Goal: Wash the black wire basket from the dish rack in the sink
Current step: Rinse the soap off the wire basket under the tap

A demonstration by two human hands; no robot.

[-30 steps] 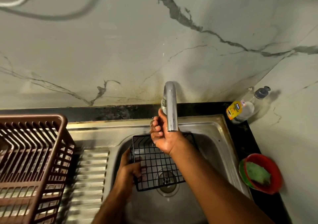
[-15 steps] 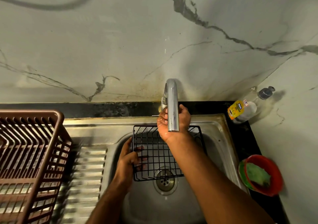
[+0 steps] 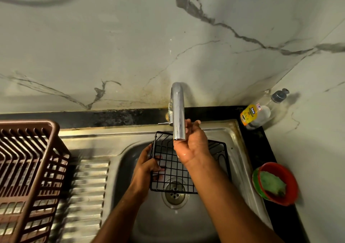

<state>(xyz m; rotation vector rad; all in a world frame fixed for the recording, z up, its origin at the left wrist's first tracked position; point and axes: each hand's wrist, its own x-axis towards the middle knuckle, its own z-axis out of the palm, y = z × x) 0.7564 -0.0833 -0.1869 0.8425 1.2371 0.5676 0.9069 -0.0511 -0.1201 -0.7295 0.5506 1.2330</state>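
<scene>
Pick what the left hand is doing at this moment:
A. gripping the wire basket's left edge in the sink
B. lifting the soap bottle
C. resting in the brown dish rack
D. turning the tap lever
A: the left hand grips the left side of the black basket, fingers curled through its wires, above the sink drain; the right hand is up at the tap spout.

Sink basin [image 3: 235,149] mostly filled by black wire basket [image 3: 173,170]; faucet spout [image 3: 178,112] overhangs its centre; free basin near the front
</scene>
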